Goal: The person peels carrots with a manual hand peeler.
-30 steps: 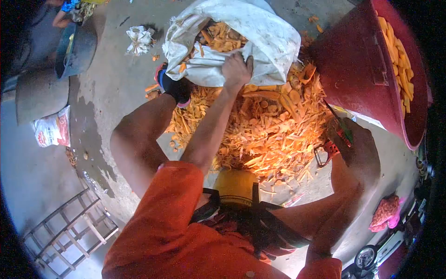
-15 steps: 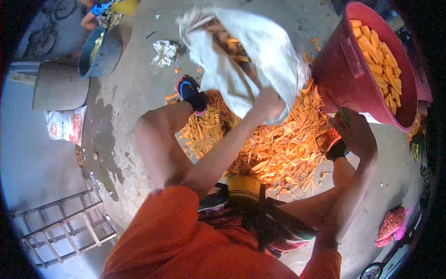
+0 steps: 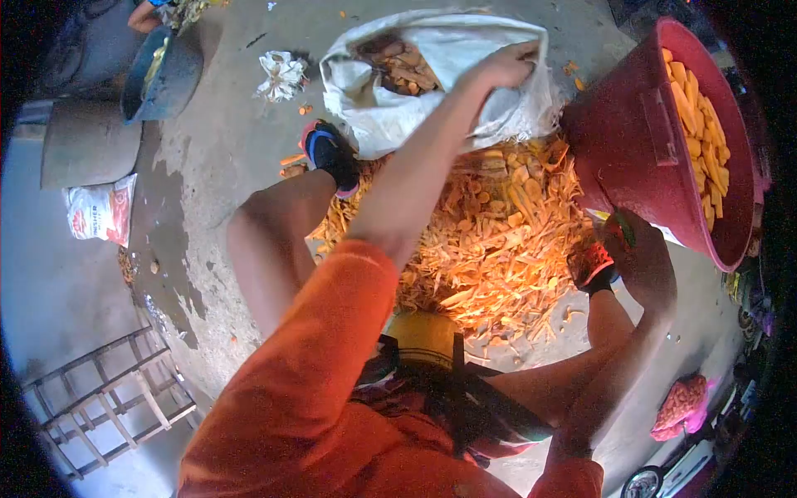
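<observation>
A white woven sack lies at the front with its mouth open, and brownish unpeeled roots that look like carrots show inside. My left hand reaches over the sack, its fingers closed on the right part of the rim. My right hand is closed round a green-handled tool beside the red tub; its working end is not clear. The red tub tilts towards me and holds peeled orange carrots. Orange peelings and cut ends cover the floor between my feet.
A dark basin stands at the upper left, near another person's arm. A crumpled white bag lies left of the sack. A printed bag and a wooden rack are at the left; a pink mesh bag lies lower right.
The sack, held up and tilted before, has come down onto the floor beyond the peelings. My left hand has moved forward to the far right of its rim. The right hand keeps its tool.
</observation>
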Tool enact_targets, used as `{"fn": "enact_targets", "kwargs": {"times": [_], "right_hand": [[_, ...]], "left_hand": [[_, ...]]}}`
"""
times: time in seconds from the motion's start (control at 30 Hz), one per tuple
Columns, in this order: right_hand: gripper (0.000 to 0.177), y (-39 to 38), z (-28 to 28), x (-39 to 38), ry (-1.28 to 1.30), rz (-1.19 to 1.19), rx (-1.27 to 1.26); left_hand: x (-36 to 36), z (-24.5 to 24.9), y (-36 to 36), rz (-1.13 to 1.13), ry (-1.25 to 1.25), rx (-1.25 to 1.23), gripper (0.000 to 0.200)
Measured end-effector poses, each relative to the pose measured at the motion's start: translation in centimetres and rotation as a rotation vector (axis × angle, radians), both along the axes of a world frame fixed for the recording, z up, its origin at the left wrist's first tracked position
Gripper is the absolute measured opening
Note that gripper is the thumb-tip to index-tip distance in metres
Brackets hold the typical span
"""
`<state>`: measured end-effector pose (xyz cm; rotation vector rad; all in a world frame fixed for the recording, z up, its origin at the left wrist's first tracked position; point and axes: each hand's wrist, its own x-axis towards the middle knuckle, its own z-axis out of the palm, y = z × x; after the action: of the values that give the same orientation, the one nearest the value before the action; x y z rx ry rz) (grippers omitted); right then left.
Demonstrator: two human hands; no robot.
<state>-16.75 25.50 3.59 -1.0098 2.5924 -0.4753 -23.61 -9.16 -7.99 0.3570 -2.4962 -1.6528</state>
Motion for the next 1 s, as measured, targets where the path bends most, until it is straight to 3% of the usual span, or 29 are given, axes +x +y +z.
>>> {"fn": "enact_targets", "kwargs": {"times": [0.03, 0.07, 0.1, 0.2, 0.23, 0.27, 0.33, 0.4, 0.5, 0.57, 0.63, 0.67, 0.73, 0.77, 0.83, 0.9, 0.97, 1.0], "right_hand": [[0.028, -0.1, 0.0, 0.4, 0.008, -0.024, -0.019], [0.028, -0.1, 0.1, 0.9, 0.016, -0.047, -0.038], [0.028, -1.2, 1.0, 2.2, -0.05, -0.203, -0.076], [0.03, -2.2, 2.2, 2.7, -0.112, -0.347, -0.048], [0.031, -2.3, 2.3, 2.5, -0.112, -0.323, 0.019], [0.032, -2.4, 2.3, 2.3, -0.117, -0.296, 0.088], [0.034, -3.2, 2.5, 1.9, -0.125, -0.245, 0.194], [0.034, -4.4, 2.8, 1.8, -0.106, -0.27, 0.247], [0.034, -3.4, 1.9, 1.6, -0.09, -0.279, 0.298], [0.035, -3.0, 1.7, 1.4, -0.061, -0.24, 0.308], [0.035, -2.7, 1.9, 2.1, 0.017, -0.239, 0.216], [0.036, -2.5, 2.0, 2.5, 0.059, -0.24, 0.164], [0.036, -2.0, 2.3, 3.6, 0.143, -0.251, 0.057], [0.036, -1.6, 2.4, 3.9, 0.152, -0.263, 0.039], [0.037, -0.6, 2.2, 3.8, -0.03, -0.34, -0.087], [0.036, 0.7, 1.0, 1.6, -0.135, -0.253, -0.083], [0.036, 1.4, -0.8, 0.4, -0.039, 0.08, -0.001], [0.036, 1.2, -1.5, 0.7, -0.029, 0.069, -0.006]], "left_hand": [[-1.2, -0.1, -0.8, -0.334, -0.107, -0.087, 0.067], [-3.7, -4.6, -3.3, -0.412, -0.279, -0.02, 0.058], [-2.2, -3.3, -4.8, -0.443, -0.24, -0.133, 0.036], [-0.5, -8.6, -12.7, -0.228, -0.784, -0.44, 0.046], [1.0, -9.0, -13.2, -0.306, -0.8, -1.049, 0.039], [1.3, -14.4, -17.1, -0.237, -0.548, -1.107, 0.035], [3.2, -22.1, -22.2, -0.163, -0.306, -1.142, 0.032], [4.1, -24.7, -23.4, -0.266, -0.089, -1.644, 0.033], [4.9, -21.9, -20.9, -0.281, -0.304, -1.703, 0.032], [5.8, -20.3, -19.6, -0.187, -0.188, -1.742, 0.029], [5.0, -19.5, -19.6, -0.178, -0.68, -1.062, 0.029], [5.7, -18.8, -19.9, -0.179, -0.669, -1.075, 0.029], [8.5, -16.5, -20.1, -0.154, -0.163, -0.674, 0.038], [9.4, -14.7, -19.4, -0.16, -0.151, -0.693, 0.038], [12.7, -7.2, -15.6, 0.066, -0.018, 0.154, 0.047], [15.5, 0.3, -12.3, 0.147, -0.171, 0.528, 0.05], [17.1, 4.0, -9.7, -0.017, -0.064, 0.603, 0.057], [17.3, 5.6, -7.6, -0.011, -0.045, 0.578, 0.054]]}}
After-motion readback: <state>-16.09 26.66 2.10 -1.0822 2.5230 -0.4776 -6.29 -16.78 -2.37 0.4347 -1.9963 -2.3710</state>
